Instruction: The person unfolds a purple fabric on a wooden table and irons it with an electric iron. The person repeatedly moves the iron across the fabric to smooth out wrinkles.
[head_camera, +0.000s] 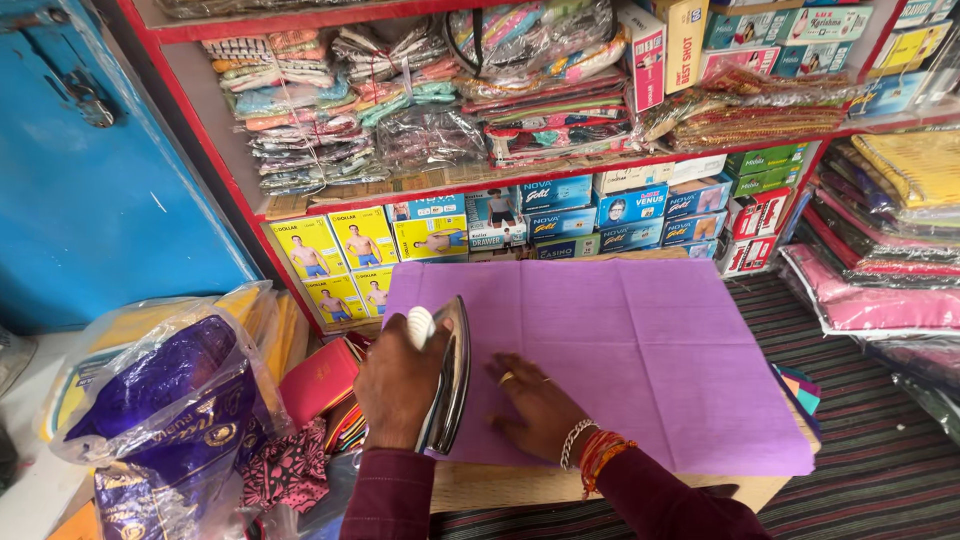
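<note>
A purple cloth (640, 350) lies spread flat on a small wooden board (500, 485), with fold creases across it. My left hand (395, 385) grips the handle of a metal clothes iron (452, 370) at the cloth's left edge. The iron is tipped so its shiny soleplate faces right, and its white handle end pokes out above my fingers. My right hand (535, 405) rests flat on the cloth just right of the iron, fingers spread. It wears rings and bangles at the wrist.
Red shelves (560, 170) behind the board hold boxed garments and bagged fabrics. A plastic bag with purple fabric (170, 400) and a red pouch (320, 380) lie at the left. Bagged clothes (870, 300) are stacked at the right on a striped mat (870, 450).
</note>
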